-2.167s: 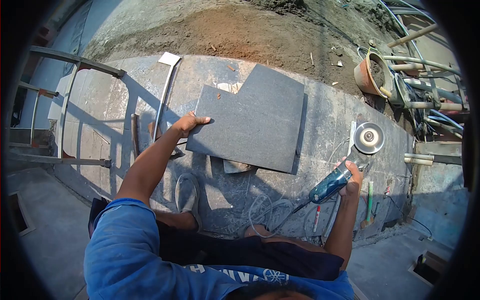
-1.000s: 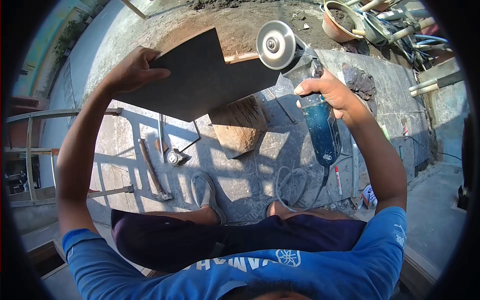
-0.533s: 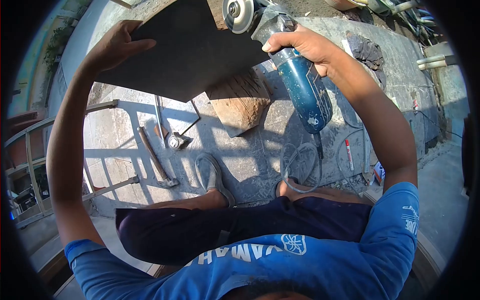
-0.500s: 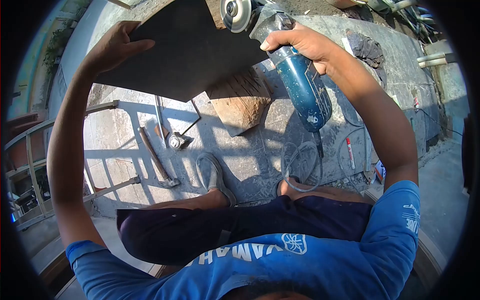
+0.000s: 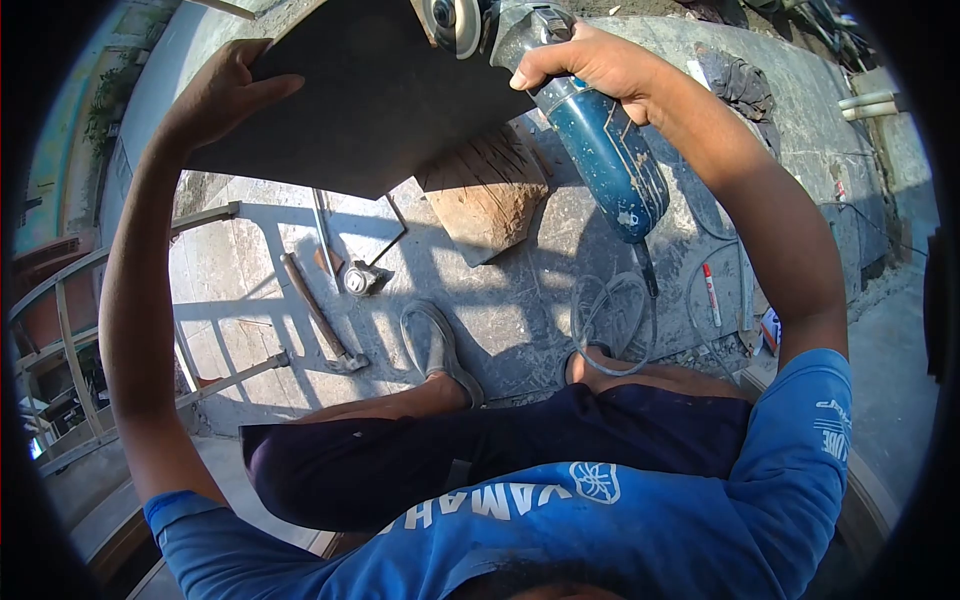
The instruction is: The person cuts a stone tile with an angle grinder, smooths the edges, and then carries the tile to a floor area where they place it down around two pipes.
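Seen on my remote feed: the left hand [image 5: 225,90] is clamped on the left edge of the dark stone slab [image 5: 370,100] and holds it tilted, clear of the concrete ledge [image 5: 500,300] where it lay flat two seconds ago. A hammer [image 5: 320,320] and tape measure [image 5: 357,280] lie toward the ledge's left edge, with a worn wooden block [image 5: 485,190] near its middle. The right hand [image 5: 590,65] is wrapped tight round the blue angle grinder [image 5: 600,150] — its disc [image 5: 455,20] has closed in over the slab's upper right edge. I cannot tell whether they touch.
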A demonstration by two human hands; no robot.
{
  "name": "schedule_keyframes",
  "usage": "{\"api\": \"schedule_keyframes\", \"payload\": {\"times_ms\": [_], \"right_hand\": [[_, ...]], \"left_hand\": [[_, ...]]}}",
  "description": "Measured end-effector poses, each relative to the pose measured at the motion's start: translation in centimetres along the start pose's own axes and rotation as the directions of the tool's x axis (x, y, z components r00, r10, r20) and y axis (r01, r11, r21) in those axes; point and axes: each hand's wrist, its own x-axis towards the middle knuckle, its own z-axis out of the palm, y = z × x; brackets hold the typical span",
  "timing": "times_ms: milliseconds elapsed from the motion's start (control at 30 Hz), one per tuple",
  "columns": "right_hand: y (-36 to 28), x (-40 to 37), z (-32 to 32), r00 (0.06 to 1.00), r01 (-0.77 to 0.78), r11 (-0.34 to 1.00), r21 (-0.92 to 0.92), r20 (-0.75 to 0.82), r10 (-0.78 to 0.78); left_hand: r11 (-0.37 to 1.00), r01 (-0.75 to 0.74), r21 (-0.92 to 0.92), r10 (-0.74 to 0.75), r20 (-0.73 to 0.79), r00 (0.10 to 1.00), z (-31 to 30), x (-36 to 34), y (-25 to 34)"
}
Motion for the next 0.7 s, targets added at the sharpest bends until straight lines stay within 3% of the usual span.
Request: {"api": "schedule_keyframes", "payload": {"times_ms": [67, 267, 700], "right_hand": [[0.2, 0.0, 0.0, 0.999, -0.002, 0.999, -0.038, -0.048, 0.000], [-0.5, -0.4, 0.1, 0.999, -0.012, 0.998, -0.055, -0.050, 0.009], [-0.6, 0.2, 0.2, 0.999, -0.030, 0.997, -0.075, -0.024, 0.028]], "left_hand": [[0.997, 0.013, 0.072, -0.015, 0.028, 1.000, -0.1, 0.4, -0.6], [0.999, -0.025, -0.025, 0.025, 0.005, 1.000, 0.2, -0.1, -0.2], [1.000, -0.013, 0.010, 0.013, 0.058, 0.998, -0.2, -0.2, 1.0]]}}
